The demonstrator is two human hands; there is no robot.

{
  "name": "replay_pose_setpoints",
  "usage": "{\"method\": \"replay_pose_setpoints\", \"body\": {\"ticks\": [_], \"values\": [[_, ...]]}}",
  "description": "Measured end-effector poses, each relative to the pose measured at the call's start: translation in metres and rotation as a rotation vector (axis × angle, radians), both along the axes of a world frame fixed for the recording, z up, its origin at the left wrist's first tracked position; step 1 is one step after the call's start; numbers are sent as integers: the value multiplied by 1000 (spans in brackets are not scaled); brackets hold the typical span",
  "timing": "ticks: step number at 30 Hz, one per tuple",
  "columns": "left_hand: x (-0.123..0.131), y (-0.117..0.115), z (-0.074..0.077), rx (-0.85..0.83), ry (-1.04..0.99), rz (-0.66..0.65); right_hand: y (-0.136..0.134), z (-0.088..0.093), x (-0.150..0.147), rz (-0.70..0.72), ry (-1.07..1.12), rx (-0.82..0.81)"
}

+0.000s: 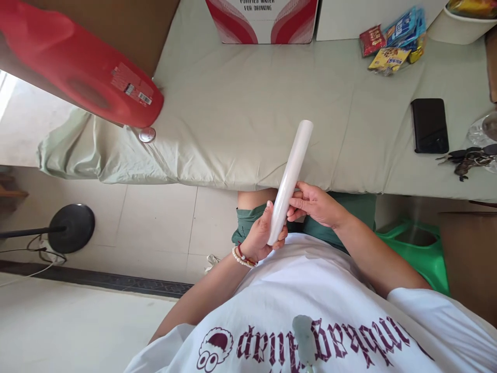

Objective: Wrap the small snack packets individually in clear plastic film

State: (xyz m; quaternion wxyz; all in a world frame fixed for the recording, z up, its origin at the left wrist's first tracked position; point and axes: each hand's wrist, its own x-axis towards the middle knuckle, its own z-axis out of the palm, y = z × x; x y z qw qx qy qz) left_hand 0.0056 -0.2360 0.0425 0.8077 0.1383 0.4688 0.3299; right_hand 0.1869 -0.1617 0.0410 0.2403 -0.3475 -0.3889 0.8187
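A long, glossy white roll [292, 173], which looks like plastic film, slants up and to the right over the table's front edge. My left hand [264, 233] is wrapped around its lower end, thumb lying along the side. Against the middle of the roll, the fingers and thumb of my right hand [308, 204] are closed at its right side. Whether those fingertips pinch a loose edge of film is too small to tell. The roll's upper end points toward the table and touches nothing.
A pale green cloth [233, 103] covers the table. On it are a red jug [104, 77], a bottle cap [147, 135], a water carton [267, 26], snack packets [392, 44], a phone [430, 126] and keys [469, 158]. A green stool [430, 259] stands at right.
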Motion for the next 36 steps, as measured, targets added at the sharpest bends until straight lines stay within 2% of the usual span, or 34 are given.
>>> {"method": "replay_pose_setpoints", "body": {"ticks": [2, 4, 7, 9, 11, 14, 18, 22, 26, 29, 34, 36], "values": [[-1, 1, 0, 12, 13, -14, 2, 2, 0, 6, 22, 8], [1, 3, -2, 41, 114, -31, 4, 1, -6, -18, -8, 13], [5, 5, -7, 150, 339, -41, 7, -3, -16, -118, -201, 35], [5, 8, -9, 208, 362, -61, 10, -7, -20, -153, -292, 59], [1, 10, -9, 227, 251, -94, 14, -9, -20, -126, -255, 75], [-5, 12, -6, 204, -3, -130, 20, -10, -13, -42, -69, 49], [-6, 14, -6, 109, -283, -101, 26, -16, -7, -7, 109, -40], [-4, 16, -11, 39, -420, -125, 29, -24, -5, -20, 211, -97], [-6, 21, -10, 21, -453, -178, 34, -27, 2, -35, 328, -110], [-6, 26, -6, 71, -355, -180, 38, -22, 7, -20, 257, -95], [2, 33, -5, 166, 107, -68, 39, -10, 1, -283, -108, -137], [5, 34, -4, 197, 161, -122, 37, -10, -4, -317, -117, -181]]}}
